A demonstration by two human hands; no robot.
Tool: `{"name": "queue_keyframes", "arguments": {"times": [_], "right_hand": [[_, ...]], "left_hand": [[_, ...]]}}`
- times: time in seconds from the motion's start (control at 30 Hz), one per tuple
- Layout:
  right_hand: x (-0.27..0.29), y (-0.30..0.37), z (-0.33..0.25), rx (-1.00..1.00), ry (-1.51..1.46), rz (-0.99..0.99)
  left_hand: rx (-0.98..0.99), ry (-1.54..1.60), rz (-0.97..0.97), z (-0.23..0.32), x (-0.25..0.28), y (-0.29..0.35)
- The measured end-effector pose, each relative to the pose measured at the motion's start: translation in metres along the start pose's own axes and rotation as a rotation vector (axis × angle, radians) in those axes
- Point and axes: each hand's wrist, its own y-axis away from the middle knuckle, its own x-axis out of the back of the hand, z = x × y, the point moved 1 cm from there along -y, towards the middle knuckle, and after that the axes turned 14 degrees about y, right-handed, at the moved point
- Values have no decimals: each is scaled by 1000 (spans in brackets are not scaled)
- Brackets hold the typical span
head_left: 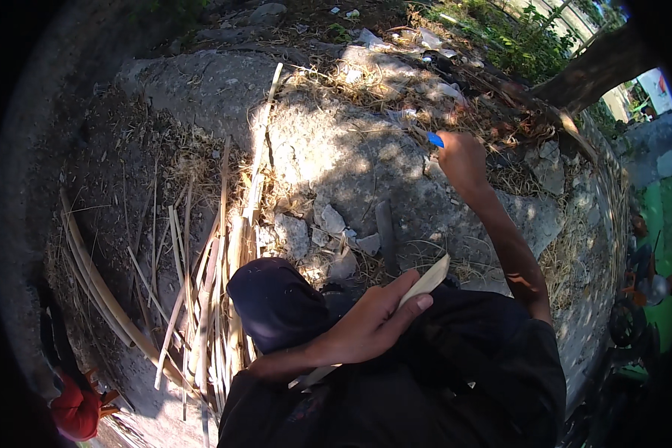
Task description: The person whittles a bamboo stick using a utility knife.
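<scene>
A broken concrete slab point(336, 149) fills the centre, with split bamboo strips point(209, 299) piled at eight o'clock. Your left hand point(369, 325) grips a flat bamboo strip point(425, 282) over your lap; your right hand point(461, 158), at one o'clock, clutches a blue-handled tool point(435, 140).

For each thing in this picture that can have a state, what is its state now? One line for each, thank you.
Left hand: closed around a bamboo strip, over the lap.
Bamboo strip: held, pale, tip pointing up and right.
Right hand: raised, arm stretched out, gripping a blue-handled tool.
Blue-handled tool: held; only the blue end shows.
Bamboo strips: lying loose on the ground, in a pile.
Concrete slab: cracked, with broken pieces.
</scene>
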Motion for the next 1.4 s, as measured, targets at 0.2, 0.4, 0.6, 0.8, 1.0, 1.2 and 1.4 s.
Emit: {"name": "queue_keyframes", "arguments": {"times": [0.2,0.4,0.6,0.8,1.0,1.2,1.4], "right_hand": [[35,19,-18,-35,-375,-71],[93,35,-60,278,-567,14],[97,44,-76,435,-476,55],[93,44,-80,434,-553,65],[86,45,-80,396,-497,93],[-13,25,-20,-38,-234,-254],[7,41,-14,-95,-485,-230]], "left_hand": [[17,82,266,-2,24,-3],[1,70,296,-4,27,-1],[-7,117,272,-1,25,2],[99,368,174,11,21,2],[216,592,165,13,19,1],[185,246,-289,10,-10,14],[186,654,108,16,27,8]]}}
